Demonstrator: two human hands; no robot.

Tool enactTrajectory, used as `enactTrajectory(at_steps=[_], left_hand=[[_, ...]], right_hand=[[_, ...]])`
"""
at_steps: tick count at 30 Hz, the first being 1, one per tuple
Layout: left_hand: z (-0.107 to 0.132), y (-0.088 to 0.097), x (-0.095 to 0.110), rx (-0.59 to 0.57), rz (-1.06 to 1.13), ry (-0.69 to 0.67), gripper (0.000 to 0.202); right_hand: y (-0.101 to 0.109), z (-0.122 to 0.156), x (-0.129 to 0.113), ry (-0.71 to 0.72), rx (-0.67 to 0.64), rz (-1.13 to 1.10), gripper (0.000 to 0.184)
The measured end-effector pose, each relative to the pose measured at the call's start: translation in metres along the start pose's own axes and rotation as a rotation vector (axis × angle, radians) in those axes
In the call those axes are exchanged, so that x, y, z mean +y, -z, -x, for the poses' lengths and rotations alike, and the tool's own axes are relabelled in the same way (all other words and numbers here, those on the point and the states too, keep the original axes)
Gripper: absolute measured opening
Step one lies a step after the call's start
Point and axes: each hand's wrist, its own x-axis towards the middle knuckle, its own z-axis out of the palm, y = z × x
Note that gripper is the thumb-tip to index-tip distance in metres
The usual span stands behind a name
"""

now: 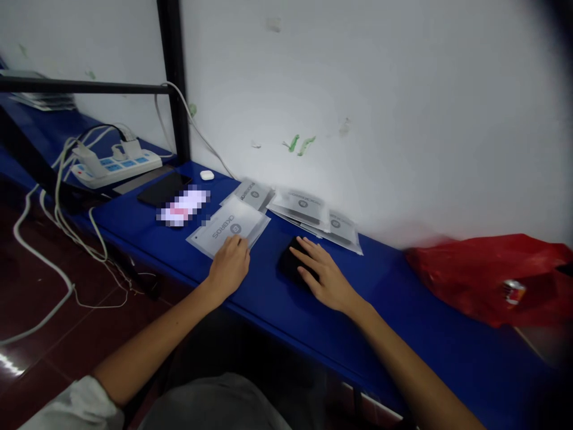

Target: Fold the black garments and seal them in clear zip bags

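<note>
My left hand (230, 266) rests with curled fingers on the near edge of a flat white packet (228, 227) printed with grey lettering, on the blue table (403, 334). My right hand (320, 272) lies flat with fingers stretched out over a small black object (289, 263), covering most of it. Behind the hands, against the wall, lie more white packets: one (253, 192) to the left and a loose pile (316, 216) to the right.
A black phone (163, 188) and a small white earbud case (206, 175) lie at the back left. A white power strip (116, 165) with cables trailing to the floor sits further left beside a black post (176, 77). A red plastic bag (492, 278) lies at the right.
</note>
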Motion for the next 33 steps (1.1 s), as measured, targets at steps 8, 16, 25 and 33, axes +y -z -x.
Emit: enactTrajectory(at_steps=[8, 16, 25, 33], left_hand=[[-0.001, 0.005, 0.011, -0.159, -0.108, 0.044, 0.023], [0.010, -0.007, 0.058, -0.226, -0.143, -0.230, 0.021], [-0.006, -0.010, 0.095, 0.095, -0.180, -0.489, 0.022], [-0.029, 0.003, 0.106, 0.003, -0.004, -0.576, 0.020]], right_hand=[[-0.001, 0.002, 0.000, -0.061, -0.064, 0.001, 0.047], [0.012, 0.055, 0.012, -0.296, 0.020, 0.121, 0.048], [0.037, 0.106, -0.010, -0.559, 0.147, 0.423, 0.037], [0.034, 0.067, -0.052, -0.178, 0.131, 0.130, 0.045]])
